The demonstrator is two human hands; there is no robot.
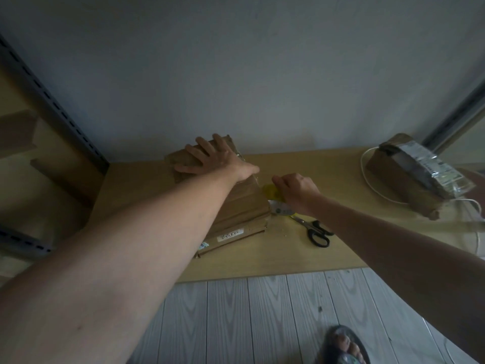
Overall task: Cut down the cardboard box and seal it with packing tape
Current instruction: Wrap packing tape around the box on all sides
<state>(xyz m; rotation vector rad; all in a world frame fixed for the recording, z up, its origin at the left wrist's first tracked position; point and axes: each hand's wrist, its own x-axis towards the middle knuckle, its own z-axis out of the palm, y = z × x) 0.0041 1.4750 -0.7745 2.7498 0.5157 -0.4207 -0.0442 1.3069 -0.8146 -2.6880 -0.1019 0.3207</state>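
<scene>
Cardboard box (241, 206) lies mid-frame on a wooden table (328, 166) before a grey wall (236, 74). Left hand (212, 158) presses flat on it, fingers spread; right hand (296, 190) grips a yellow tape dispenser (271, 192) beside it. Grey plank floor (249, 319) fills the bottom.

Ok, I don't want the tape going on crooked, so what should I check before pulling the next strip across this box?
1. Box held steady: left hand lies flat on the cardboard box. Ok.
2. Dispenser gripped: right hand holds the yellow tape dispenser at the box's right side. Ok.
3. Tape end stuck to the box: too dim to see. Cannot tell.
4. Top flaps closed flat: the arm covers part of them. Cannot tell.
5. Scissors out of the tape's path: they lie on the table, right of the box. Ok.
</scene>
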